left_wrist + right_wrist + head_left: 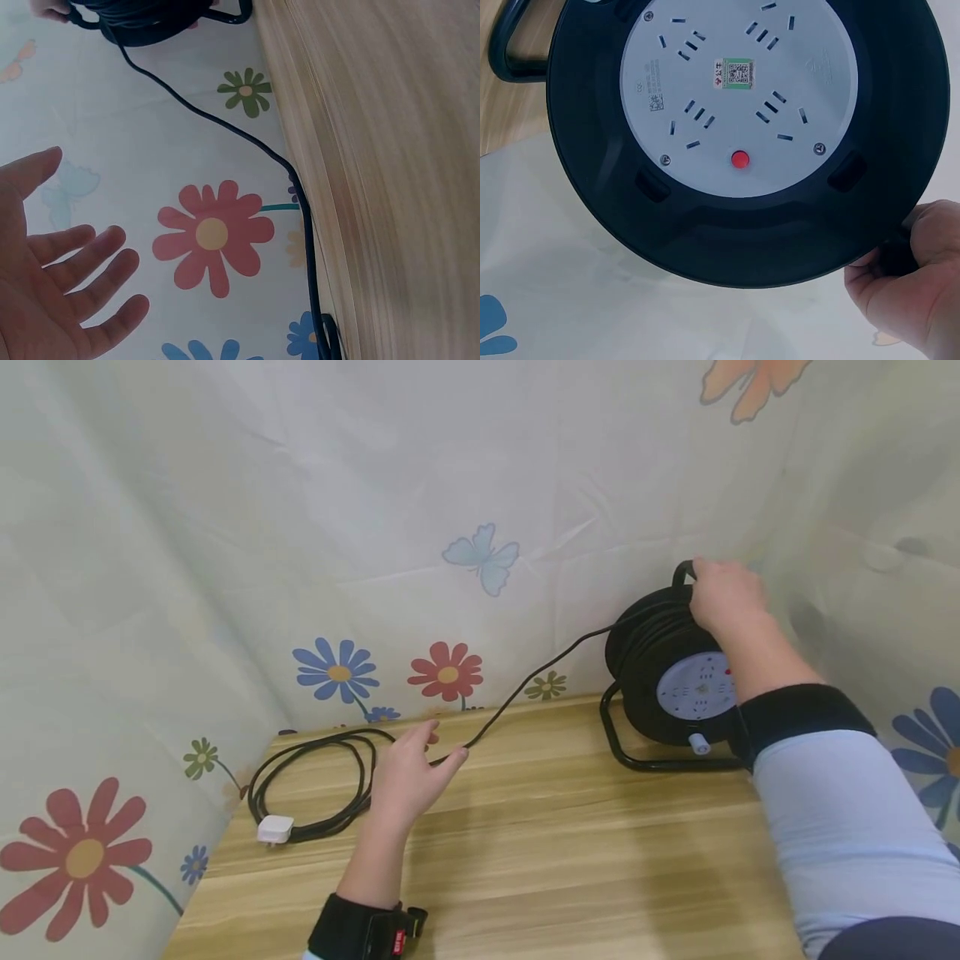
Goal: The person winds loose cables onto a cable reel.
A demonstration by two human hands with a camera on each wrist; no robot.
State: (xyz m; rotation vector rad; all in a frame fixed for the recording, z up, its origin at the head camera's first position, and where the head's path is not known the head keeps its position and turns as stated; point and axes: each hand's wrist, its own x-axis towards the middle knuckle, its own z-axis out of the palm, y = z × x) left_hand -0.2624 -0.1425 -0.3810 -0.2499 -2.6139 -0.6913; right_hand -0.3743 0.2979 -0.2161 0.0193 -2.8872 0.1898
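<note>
A black cable reel stands upright on its tube frame at the right back of the table. Its pale socket plate carries several outlets and a red button. My right hand grips the black handle at the top of the reel, fingers curled round it in the right wrist view. From the drum a black cable runs down leftward to a loose coil that ends in a white plug. Over the cable near the coil is my left hand, its fingers spread and holding nothing in the left wrist view.
A wood-grain table lies under everything. Behind it and on both sides hangs a pale sheet printed with flowers and butterflies, close to the reel and the coil. A small blue-grey knob sticks out from the reel's lower front.
</note>
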